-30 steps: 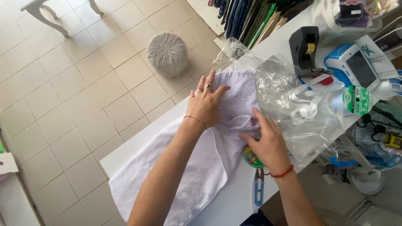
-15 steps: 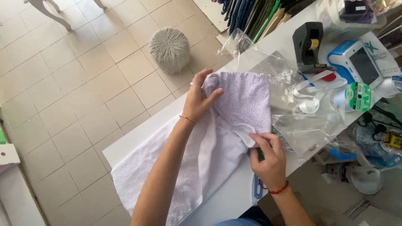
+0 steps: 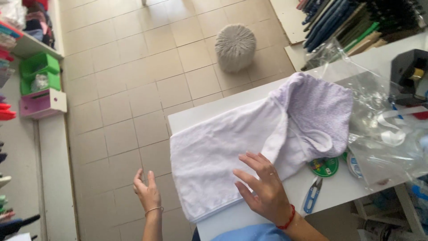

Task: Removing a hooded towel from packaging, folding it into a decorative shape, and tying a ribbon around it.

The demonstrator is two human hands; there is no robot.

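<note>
My right hand open, flat on towel near edge | left hand open, off table | towel soft, light, limp: pinch hem corners | far end in bag

The near left of the white table lies under the spread white towel, flat and easy to pass over. To the right, a crumpled clear plastic bag, small blue snips and a black tape dispenser crowd the surface. Left of the table edge is open tiled floor, with a round grey pouf farther off.
</note>
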